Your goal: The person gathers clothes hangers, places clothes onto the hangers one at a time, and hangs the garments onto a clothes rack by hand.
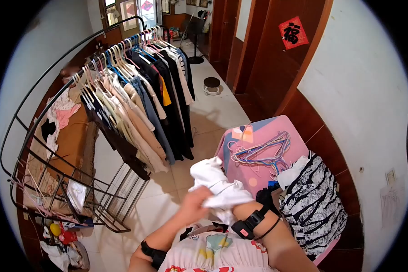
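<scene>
A white garment is bunched up in front of me, above my lap; its exact kind does not show. My left hand, a little blurred, has its fingers closed on the near left edge of the cloth. My right forearm, with a black strap and device on it, reaches into or behind the garment. The cloth covers my right hand, so its fingers are hidden. Just beyond the garment, several plastic hangers in pink, blue and white lie in a heap on a pink patterned cover.
On my left stands a black metal rack with a long row of hanging clothes. Black-and-white patterned fabric lies at my right, by the wall. A round stool and a standing fan are farther off.
</scene>
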The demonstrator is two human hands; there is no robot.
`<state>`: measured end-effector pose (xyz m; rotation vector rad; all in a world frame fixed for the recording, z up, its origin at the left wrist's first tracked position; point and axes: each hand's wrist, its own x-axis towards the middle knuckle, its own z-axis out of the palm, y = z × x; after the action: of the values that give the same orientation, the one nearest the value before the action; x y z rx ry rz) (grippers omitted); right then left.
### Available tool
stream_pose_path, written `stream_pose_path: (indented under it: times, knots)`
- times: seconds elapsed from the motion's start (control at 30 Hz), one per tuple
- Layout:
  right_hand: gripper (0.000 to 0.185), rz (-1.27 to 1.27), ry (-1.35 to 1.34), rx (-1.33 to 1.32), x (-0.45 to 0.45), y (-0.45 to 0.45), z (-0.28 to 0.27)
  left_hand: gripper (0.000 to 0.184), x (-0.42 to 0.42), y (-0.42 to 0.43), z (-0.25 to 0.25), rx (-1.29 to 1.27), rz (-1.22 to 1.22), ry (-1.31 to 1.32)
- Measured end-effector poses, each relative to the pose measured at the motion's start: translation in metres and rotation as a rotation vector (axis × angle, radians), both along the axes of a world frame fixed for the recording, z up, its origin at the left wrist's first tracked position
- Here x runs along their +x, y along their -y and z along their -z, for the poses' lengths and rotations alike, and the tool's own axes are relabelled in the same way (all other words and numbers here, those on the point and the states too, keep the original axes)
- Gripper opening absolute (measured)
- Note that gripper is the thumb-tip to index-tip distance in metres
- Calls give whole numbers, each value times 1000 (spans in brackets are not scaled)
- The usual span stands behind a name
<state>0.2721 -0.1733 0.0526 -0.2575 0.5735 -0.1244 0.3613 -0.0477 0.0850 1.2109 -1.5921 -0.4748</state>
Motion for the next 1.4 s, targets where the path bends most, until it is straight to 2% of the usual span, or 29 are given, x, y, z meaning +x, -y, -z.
stream_pose_path:
  times: [0.03,0.07,0.13,0.2,0.23,0.3,0.37,0.43,0.47,0.5,0.57,0.63,0.7,0.77,0.8,0.83,0.87,0.9,0.93,0.97,1.03,1.1,1.13,1.17,1.2,1.27,1.3,1.33,1.4]
  knots:
    - [33,14,-55,123,3,-1,15,26,23,-4,5,-27,-159,-46]
    - [33,39,-105,227,5,-5,26,24,55,-11,9,99,-263,-147]
    - [33,82,-168,318,2,-8,30,14,101,-29,-9,120,-674,-243]
    - [22,-463,-67,-792,-19,-18,13,14,180,-60,62,209,-956,-291]
    - [22,-448,-73,-788,-24,-18,8,19,188,-70,62,234,-1102,-111]
    - [18,-63,-141,-641,-26,-14,-3,28,186,-76,69,178,-1154,126]
    - [13,179,59,-433,-18,-12,-10,40,157,-61,66,90,-901,60]
    - [16,203,246,-365,-3,-13,-11,50,114,-40,38,306,-442,-53]
    - [16,196,247,-355,4,-18,-15,56,97,-31,43,302,-252,-133]
    - [25,204,269,-338,10,-23,-22,62,83,-22,48,292,-62,-210]
    - [34,218,296,-324,22,-26,-23,60,61,-12,31,304,-103,-180]
    - [44,250,306,-434,22,-24,-19,57,60,-8,30,315,-108,-157]
    - [50,297,256,-493,11,-19,-18,50,65,-2,46,554,-60,-392]
    - [49,201,101,-665,9,-14,-13,42,59,9,52,444,-14,-385]
    - [56,100,84,-752,10,-6,0,36,63,8,50,560,25,-475]
    - [49,162,48,-752,12,-10,-2,30,70,-3,48,678,55,-567]
    - [44,13,31,-773,8,8,2,30,72,3,45,674,74,-562]
    - [40,-144,22,-782,6,21,6,23,74,3,42,742,60,-696]
    - [35,-88,36,-789,6,19,5,16,81,-7,41,806,40,-836]
    - [35,-67,33,-791,-3,36,5,16,79,3,39,812,56,-823]
    - [36,-72,-105,-845,-11,63,13,15,79,-2,40,679,-51,-826]
    - [36,143,-366,-836,-44,128,39,14,76,5,45,686,-124,-770]
    - [33,172,-365,-820,-48,128,36,15,74,-3,42,690,-128,-790]
    - [27,360,-418,-753,-76,177,75,15,71,12,37,692,-123,-791]
    - [22,466,-498,-692,-97,194,78,13,68,16,35,711,-130,-792]
    - [21,526,-854,-918,-138,244,136,12,64,22,36,733,-154,-758]
    - [24,535,-1127,-1221,-163,262,161,12,61,30,33,759,-184,-726]
    - [23,558,-1188,-1277,-166,265,170,11,58,32,28,805,-196,-767]
    - [20,366,-1466,-1586,-221,283,169,12,52,53,32,774,-202,-711]
